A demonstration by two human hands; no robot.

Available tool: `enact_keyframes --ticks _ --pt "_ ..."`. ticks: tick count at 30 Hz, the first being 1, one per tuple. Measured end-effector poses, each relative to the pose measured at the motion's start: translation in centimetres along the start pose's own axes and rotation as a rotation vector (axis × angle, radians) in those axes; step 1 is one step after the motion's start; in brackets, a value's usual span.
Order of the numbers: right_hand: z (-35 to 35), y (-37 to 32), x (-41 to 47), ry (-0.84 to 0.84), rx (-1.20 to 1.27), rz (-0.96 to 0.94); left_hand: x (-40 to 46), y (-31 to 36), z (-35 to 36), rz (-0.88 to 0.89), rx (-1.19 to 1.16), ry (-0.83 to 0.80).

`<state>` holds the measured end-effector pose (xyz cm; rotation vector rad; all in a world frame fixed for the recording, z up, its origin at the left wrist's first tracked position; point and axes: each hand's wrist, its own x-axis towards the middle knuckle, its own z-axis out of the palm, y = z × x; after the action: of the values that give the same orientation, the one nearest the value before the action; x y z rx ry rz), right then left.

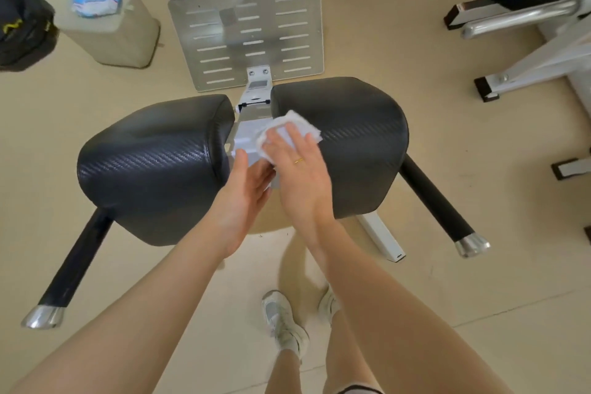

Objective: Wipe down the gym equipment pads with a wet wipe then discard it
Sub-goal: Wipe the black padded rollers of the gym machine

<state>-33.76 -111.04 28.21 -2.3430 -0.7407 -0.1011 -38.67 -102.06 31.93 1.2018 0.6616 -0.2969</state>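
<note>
- I am looking down on two black pads, the left pad (153, 166) and the right pad (348, 144), sitting side by side on a white frame (249, 134) with a narrow gap between them.
- My right hand (300, 176) is lying flat, palm down, on the inner edge of the right pad, pressing the white wet wipe (287, 128) against it.
- Its fingers (289, 137) are stretching out nearly straight and spreading over the wipe rather than closing round it; a thin ring (299, 160) is showing on one of them.
- The wipe is lying bunched, partly on the right pad and partly hanging over the gap above the frame.
- My left hand (246, 189) is reaching into the gap just beside the right hand, palm turned inward, fingers loosely open; I cannot tell whether it is touching the wipe or the frame.
- A black handle bar (76, 262) with a chrome tip is sticking out below the left pad, and another bar (438, 201) is doing the same below the right pad.
- A slotted metal footplate (249, 32) is standing beyond the pads.
- A pack of wipes (96, 3) is resting on a beige box (112, 32) on the floor to the far left.
- My white shoes (284, 320) are showing on the floor beneath the arms.
</note>
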Motion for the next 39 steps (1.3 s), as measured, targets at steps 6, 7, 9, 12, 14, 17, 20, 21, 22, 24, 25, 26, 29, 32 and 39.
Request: enact_keyframes --ticks 6,7,9,12,14,17,20,21,22,24,25,26,29,32,39 --pt "-4.6 3.3 0.1 0.111 0.049 -0.145 1.5 -0.3 1.3 0.085 0.099 0.044" --pt "-5.8 4.1 0.1 0.171 0.054 -0.051 1.9 -0.5 1.3 0.069 0.074 0.066" --pt "-7.6 6.8 -0.4 0.207 -0.021 0.109 1.8 -0.9 1.5 0.107 0.124 0.081" --pt "-7.7 9.2 -0.7 0.23 -0.136 0.216 0.8 -1.5 3.1 0.131 0.169 0.068" --pt "-6.0 7.2 -0.3 0.216 -0.256 0.192 0.8 -2.2 2.9 0.19 0.129 0.087" --pt "-2.1 3.6 -1.0 0.245 -0.091 0.019 1.6 -2.3 2.5 0.389 0.27 0.155" --pt "0.2 2.3 -2.2 0.153 -0.058 -0.175 2.1 -2.4 1.6 0.481 0.26 0.218" --pt "0.3 2.1 -2.4 0.144 -0.137 -0.216 2.4 -2.6 1.4 0.492 0.245 0.221" --pt "0.2 2.4 -2.7 0.113 -0.202 -0.258 2.7 -2.8 1.4 0.503 0.243 0.217" --pt "-0.2 4.3 -2.8 0.053 -0.291 -0.322 3.3 -3.7 1.7 0.557 0.287 0.215" --pt "-0.5 5.5 -2.8 0.061 -0.332 -0.318 3.5 -4.3 1.9 0.588 0.307 0.224" --pt "-1.0 6.7 -2.7 0.08 -0.37 -0.281 3.8 -4.7 2.0 0.62 0.31 0.232" --pt "-3.3 10.3 -2.7 0.171 -0.411 -0.071 4.3 -5.4 2.0 0.668 0.27 0.235" --pt "-4.3 12.8 -3.2 0.208 -0.371 -0.031 5.1 -6.6 2.2 0.758 0.273 0.23" --pt "0.8 10.9 -3.9 0.343 -0.309 -0.361 8.0 -8.1 1.6 0.972 0.192 0.199"
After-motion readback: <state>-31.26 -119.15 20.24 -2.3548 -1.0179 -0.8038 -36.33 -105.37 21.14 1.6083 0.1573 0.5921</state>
